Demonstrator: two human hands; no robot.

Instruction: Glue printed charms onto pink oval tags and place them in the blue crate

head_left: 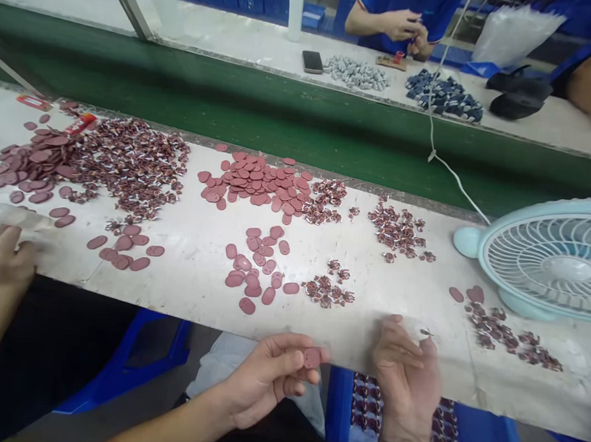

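My left hand (279, 373) is closed in a pinch on a reddish-brown oval disc (312, 357) with small holes, held just off the table's front edge. To its right, my right hand (406, 371) is slightly blurred, its fingers apart. A tiny dark piece (426, 332) shows at one fingertip; whether they touch is unclear. Ahead of my left hand lies a loose group of oval discs (252, 290). Beside it is a small cluster of brown-and-white pieces (327, 293), too small to name. Similar pieces (492, 328) lie right of my right hand.
A light blue fan (568, 264) stands at right. A blue tray (485, 429) with rows of dark red pieces sits below the table edge. Another person's hand (0, 256) is at far left, near larger piles. Across a green gap, a person in blue works.
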